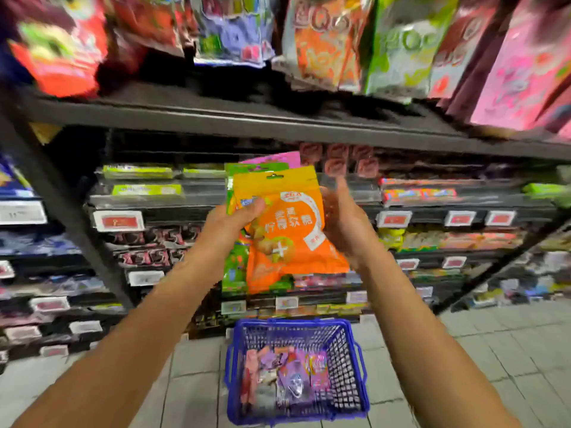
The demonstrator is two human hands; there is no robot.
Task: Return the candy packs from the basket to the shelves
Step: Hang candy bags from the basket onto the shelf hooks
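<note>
Upright, the orange pack (285, 230) heads a fanned stack pinched by the left hand (230, 222). Beside its right edge (blurred) the right hand (346, 225) looks open, seemingly nearer for pulling it.

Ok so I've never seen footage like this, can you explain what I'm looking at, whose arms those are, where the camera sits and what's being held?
There is no machine here. This is one picture from a camera worn on a person's head, looking forward and down, so the two bare arms reaching in from the bottom are the wearer's own.

The left hand holds a small stack of candy packs: an orange pack in front, a green pack behind it, and the edge of a pink pack at the back. The thumb lies across the orange pack's front. The right hand is at the stack's right edge, but it is blurred, so its grip cannot be judged.

Behind the hands stand dark store shelves full of sweets with price tags. Below, on the tiled floor, sits a blue basket with more packs in it.
</note>
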